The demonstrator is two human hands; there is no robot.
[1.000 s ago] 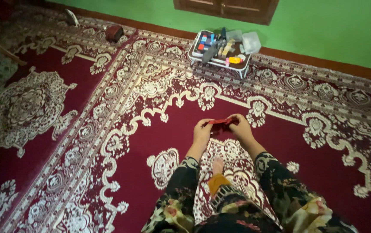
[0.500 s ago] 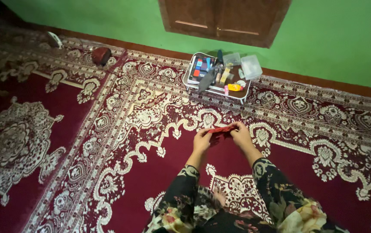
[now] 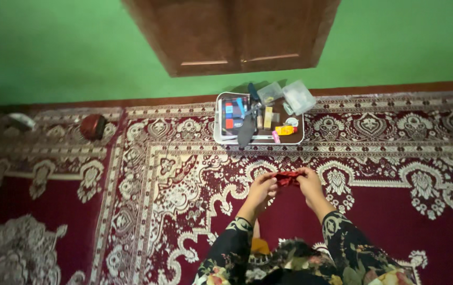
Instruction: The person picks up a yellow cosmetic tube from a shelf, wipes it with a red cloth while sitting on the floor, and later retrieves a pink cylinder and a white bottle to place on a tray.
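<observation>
Currently your left hand and right hand each hold a pinching grip on the small red cloth, now bunched tighter than a second ago, above the patterned carpet, near the low tray.

A low tray stands on the carpet against the wall, below a wooden door. Small containers lie on it. Left, a round object rests on the carpet.
</observation>
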